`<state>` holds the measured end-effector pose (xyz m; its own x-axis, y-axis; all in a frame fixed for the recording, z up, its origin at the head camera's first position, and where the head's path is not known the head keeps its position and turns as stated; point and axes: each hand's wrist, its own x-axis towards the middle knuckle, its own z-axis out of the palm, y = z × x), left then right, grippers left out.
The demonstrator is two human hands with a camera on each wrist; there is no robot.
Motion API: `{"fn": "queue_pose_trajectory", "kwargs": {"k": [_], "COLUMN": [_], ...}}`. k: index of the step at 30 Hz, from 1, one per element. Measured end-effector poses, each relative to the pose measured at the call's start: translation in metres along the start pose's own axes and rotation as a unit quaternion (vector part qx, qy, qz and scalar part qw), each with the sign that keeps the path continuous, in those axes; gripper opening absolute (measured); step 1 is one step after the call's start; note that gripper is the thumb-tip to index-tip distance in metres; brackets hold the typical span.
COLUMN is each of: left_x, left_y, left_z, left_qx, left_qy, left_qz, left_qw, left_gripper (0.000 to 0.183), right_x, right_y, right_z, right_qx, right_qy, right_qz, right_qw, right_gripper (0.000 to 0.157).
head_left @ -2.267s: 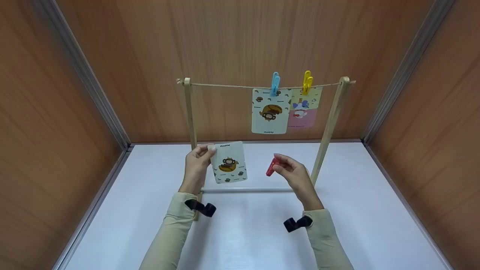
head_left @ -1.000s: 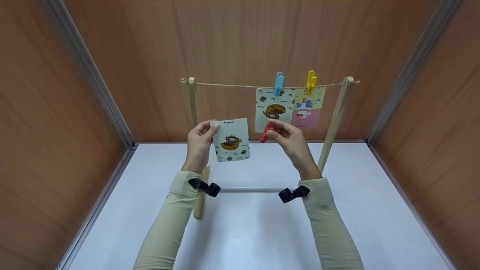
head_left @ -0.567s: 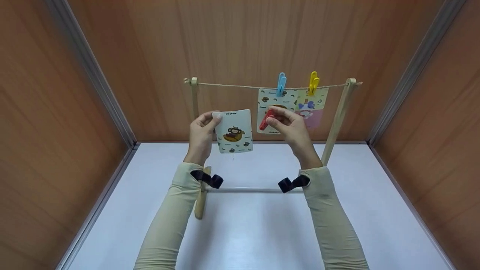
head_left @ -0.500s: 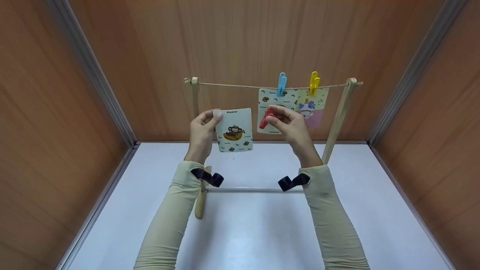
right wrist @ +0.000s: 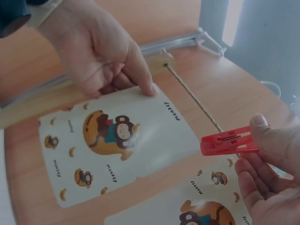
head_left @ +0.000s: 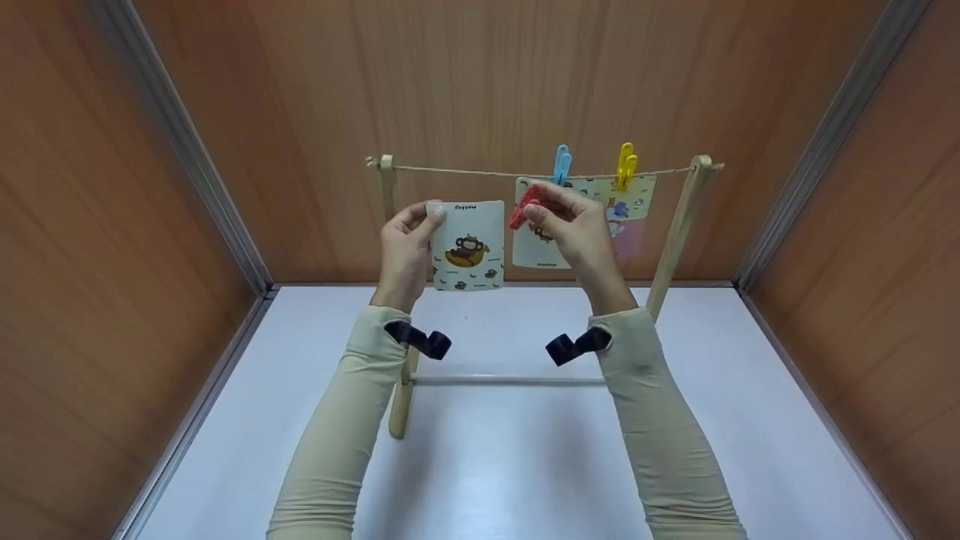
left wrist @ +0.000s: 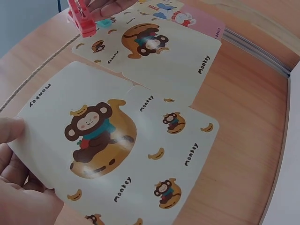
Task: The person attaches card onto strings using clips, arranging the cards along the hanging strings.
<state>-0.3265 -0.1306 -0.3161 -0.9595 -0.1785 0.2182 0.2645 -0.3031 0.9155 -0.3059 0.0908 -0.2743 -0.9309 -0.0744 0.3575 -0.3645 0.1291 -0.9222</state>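
Note:
My left hand (head_left: 405, 251) pinches a monkey card (head_left: 466, 247) by its upper left corner, just below the string (head_left: 457, 172). In my right hand (head_left: 581, 225) a red clothespin (right wrist: 228, 140) is held between thumb and fingers, beside the card's upper right corner and apart from it. Behind that hand, a second monkey card (head_left: 534, 251) hangs upside down under a blue clothespin (head_left: 562, 163). To its right a yellow clothespin (head_left: 625, 166) fastens a yellow and pink card (head_left: 634, 217) to the string, partly covered by the right hand.
Two wooden posts (head_left: 679, 232) carry the string, and a pale crossbar (head_left: 510, 379) joins them low down. The left post's foot (head_left: 400, 411) stands on the white table (head_left: 487, 465). Wood-grain panels (head_left: 465, 82) enclose the back and sides.
Both hands have risen toward the string, the left with the monkey card and the right with the red clothespin. The card hangs straighter than before. The hanging cards stay in place.

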Motion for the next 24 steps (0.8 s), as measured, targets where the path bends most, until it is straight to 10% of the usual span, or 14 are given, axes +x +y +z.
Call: {"fn": "queue_pose_trajectory", "kwargs": {"k": [24], "left_x": [0.012], "left_y": [0.017], "left_z": [0.009], "left_qx": [-0.036], "left_qy": [0.005], "left_qz": [0.027], "left_qw": [0.9989], "left_gripper": [0.011], "right_x": [0.024], "right_y": [-0.031], "right_z": [0.021], "right_qx": [-0.003], "right_qy": [0.018], "right_qz": [-0.092], "right_qw": [0.996], "right_gripper": [0.040]}}
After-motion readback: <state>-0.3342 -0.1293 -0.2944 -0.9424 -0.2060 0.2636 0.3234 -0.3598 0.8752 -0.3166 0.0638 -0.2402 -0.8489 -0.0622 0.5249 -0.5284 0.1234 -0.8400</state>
